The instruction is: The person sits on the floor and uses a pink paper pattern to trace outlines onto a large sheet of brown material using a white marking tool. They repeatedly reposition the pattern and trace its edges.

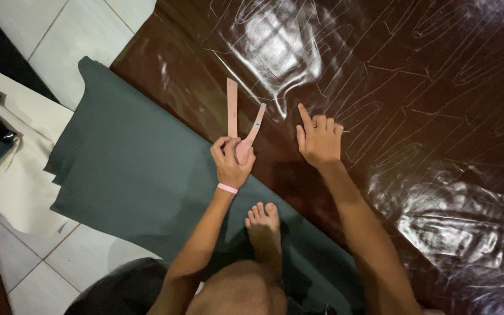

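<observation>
Looking down, I see my left hand (232, 162) with its fingers curled together and clamped on the joined end of a pink pattern piece (241, 125), whose two narrow strips fan upward and away from the fingertips over the glossy dark brown material (427, 99). My right hand (319, 140) rests just beside it on that same sheet, forefinger stretched out and pressing down, other fingers loosely bent, holding nothing. Below the left fingers lies dark green fabric (129, 169), and my bare foot (262, 224) rests on it near the wrist
</observation>
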